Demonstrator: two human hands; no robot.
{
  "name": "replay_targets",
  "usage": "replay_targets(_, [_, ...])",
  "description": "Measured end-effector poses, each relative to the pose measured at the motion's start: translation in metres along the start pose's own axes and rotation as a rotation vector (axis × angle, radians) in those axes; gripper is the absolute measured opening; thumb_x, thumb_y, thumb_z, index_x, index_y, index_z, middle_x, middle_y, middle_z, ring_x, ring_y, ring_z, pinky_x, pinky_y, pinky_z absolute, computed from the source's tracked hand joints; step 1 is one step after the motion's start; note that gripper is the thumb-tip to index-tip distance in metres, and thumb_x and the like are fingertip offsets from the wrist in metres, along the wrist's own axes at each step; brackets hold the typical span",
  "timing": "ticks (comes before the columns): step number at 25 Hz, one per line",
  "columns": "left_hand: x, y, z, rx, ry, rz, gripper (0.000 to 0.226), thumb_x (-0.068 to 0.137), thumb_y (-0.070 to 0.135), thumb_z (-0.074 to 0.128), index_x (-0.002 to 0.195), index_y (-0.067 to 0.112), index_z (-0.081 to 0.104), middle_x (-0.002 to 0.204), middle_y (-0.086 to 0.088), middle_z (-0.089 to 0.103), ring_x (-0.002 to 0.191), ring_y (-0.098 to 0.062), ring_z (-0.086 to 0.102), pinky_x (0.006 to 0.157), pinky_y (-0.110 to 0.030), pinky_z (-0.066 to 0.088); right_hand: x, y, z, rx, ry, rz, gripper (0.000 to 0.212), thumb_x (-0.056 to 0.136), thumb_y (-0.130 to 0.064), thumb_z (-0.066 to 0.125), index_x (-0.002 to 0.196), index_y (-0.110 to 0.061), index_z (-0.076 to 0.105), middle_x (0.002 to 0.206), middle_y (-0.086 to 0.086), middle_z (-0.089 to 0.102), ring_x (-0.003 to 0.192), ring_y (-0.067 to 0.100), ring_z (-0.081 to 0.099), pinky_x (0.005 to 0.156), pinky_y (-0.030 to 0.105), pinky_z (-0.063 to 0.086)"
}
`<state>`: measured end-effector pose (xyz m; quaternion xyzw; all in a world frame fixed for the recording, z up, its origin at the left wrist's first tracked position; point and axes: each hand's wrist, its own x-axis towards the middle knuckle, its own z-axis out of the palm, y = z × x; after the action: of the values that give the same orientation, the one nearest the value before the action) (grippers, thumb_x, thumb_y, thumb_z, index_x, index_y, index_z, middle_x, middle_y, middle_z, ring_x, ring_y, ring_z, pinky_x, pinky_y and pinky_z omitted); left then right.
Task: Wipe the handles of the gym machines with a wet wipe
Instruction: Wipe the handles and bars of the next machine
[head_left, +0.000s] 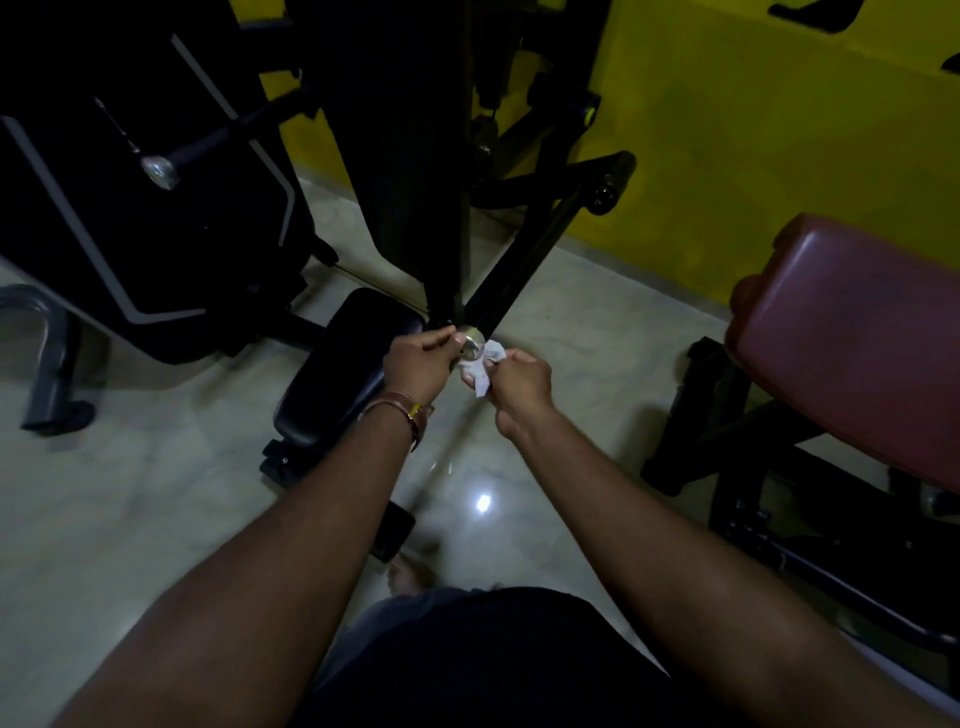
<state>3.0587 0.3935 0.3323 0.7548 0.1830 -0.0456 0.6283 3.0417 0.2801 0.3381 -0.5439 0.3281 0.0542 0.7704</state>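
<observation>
A black machine handle bar (524, 260) with a shiny chrome end cap (470, 345) points toward me in the middle of the view. My left hand (415, 364) grips the handle just behind the cap, fingers curled round it. My right hand (519, 384) pinches a crumpled white wet wipe (483, 371) and holds it against the underside of the cap. A second handle with a chrome end (160, 171) sticks out at the upper left, untouched.
A black padded seat (337, 374) sits below my left hand. A dark machine housing (135, 208) fills the left, a maroon padded bench (852, 332) the right. Yellow wall (753, 130) behind, glossy tiled floor (156, 493) underfoot.
</observation>
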Motion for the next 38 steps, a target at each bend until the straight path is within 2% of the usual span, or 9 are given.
replay_targets(4, [-0.013,0.014,0.000,-0.217,0.078,-0.091,0.006,0.082,0.017,0.074,0.086,0.013,0.077,0.082,-0.005,0.075,0.080,-0.019,0.070,0.084,-0.036,0.058,-0.013,-0.016,-0.007,0.072,-0.183,-0.022,0.016,0.093,0.005,0.055,0.106,0.006,0.063,0.100,0.027,0.069,0.084,0.033,0.068,0.077,0.035,0.058])
replay_targets(8, [-0.032,0.035,-0.017,-0.472,-0.007,-0.170,0.021,0.088,0.022,0.070,0.090,0.001,0.072,0.070,-0.008,0.069,0.058,-0.017,0.062,0.054,-0.023,0.050,-0.027,-0.030,0.005,0.059,-0.315,0.007,0.027,0.086,-0.002,0.069,0.112,0.005,0.063,0.102,0.026,0.070,0.080,0.027,0.069,0.069,0.031,0.058])
replay_targets(14, [-0.044,0.024,-0.073,-0.495,0.018,-0.033,0.019,0.082,-0.005,0.069,0.100,-0.003,0.070,0.090,-0.017,0.072,0.074,-0.018,0.069,0.070,-0.025,0.055,-0.044,-0.024,0.050,-0.178,-0.294,-0.152,0.026,0.080,0.002,0.074,0.105,0.000,0.065,0.084,0.011,0.073,0.068,0.016,0.069,0.062,0.026,0.056])
replay_targets(19, [-0.044,0.016,-0.132,-0.552,0.107,-0.051,0.011,0.084,-0.005,0.067,0.080,0.005,0.071,0.068,-0.003,0.071,0.061,-0.010,0.064,0.064,-0.022,0.051,-0.061,-0.005,0.094,-0.332,-0.458,-0.257,0.021,0.079,0.002,0.075,0.095,-0.004,0.063,0.075,0.006,0.072,0.063,0.009,0.068,0.056,0.021,0.051])
replay_targets(26, [-0.008,0.010,-0.240,-0.760,0.161,-0.123,0.012,0.092,-0.006,0.052,0.084,0.002,0.057,0.067,-0.010,0.056,0.050,-0.013,0.050,0.060,-0.032,0.057,-0.073,0.039,0.201,-0.396,-0.387,-0.357,0.020,0.086,0.005,0.061,0.081,-0.015,0.063,0.076,0.006,0.066,0.063,0.013,0.057,0.053,0.023,0.045])
replay_targets(28, [0.001,0.012,-0.275,-0.732,0.128,-0.096,0.008,0.089,-0.006,0.057,0.089,0.002,0.059,0.072,-0.011,0.063,0.062,-0.018,0.059,0.070,-0.037,0.059,-0.087,0.053,0.239,-0.418,-0.481,-0.346,0.017,0.088,0.001,0.062,0.087,-0.014,0.068,0.079,0.007,0.069,0.065,0.015,0.061,0.056,0.026,0.048])
replay_targets(30, [0.015,0.012,-0.314,-0.631,0.103,-0.060,0.018,0.084,-0.007,0.065,0.100,0.002,0.062,0.097,-0.018,0.069,0.085,-0.027,0.066,0.085,-0.044,0.056,-0.100,0.064,0.275,-0.411,-0.532,-0.369,0.011,0.086,-0.005,0.069,0.096,-0.011,0.068,0.079,0.012,0.069,0.066,0.019,0.062,0.057,0.030,0.050])
replay_targets(34, [0.044,0.011,-0.375,-0.490,0.082,0.002,0.039,0.079,-0.017,0.060,0.110,0.005,0.066,0.109,-0.023,0.069,0.095,-0.033,0.067,0.091,-0.046,0.053,-0.110,0.080,0.327,-0.352,-0.411,-0.397,0.014,0.081,0.000,0.071,0.091,-0.009,0.066,0.077,0.013,0.071,0.069,0.022,0.067,0.065,0.039,0.056])
replay_targets(38, [0.070,0.018,-0.398,-0.390,-0.040,0.053,0.039,0.081,-0.021,0.051,0.105,0.004,0.069,0.105,-0.021,0.069,0.096,-0.032,0.067,0.088,-0.041,0.055,-0.104,0.091,0.361,-0.264,-0.232,-0.352,0.021,0.082,0.000,0.054,0.073,-0.013,0.068,0.077,0.014,0.072,0.069,0.032,0.068,0.066,0.048,0.057])
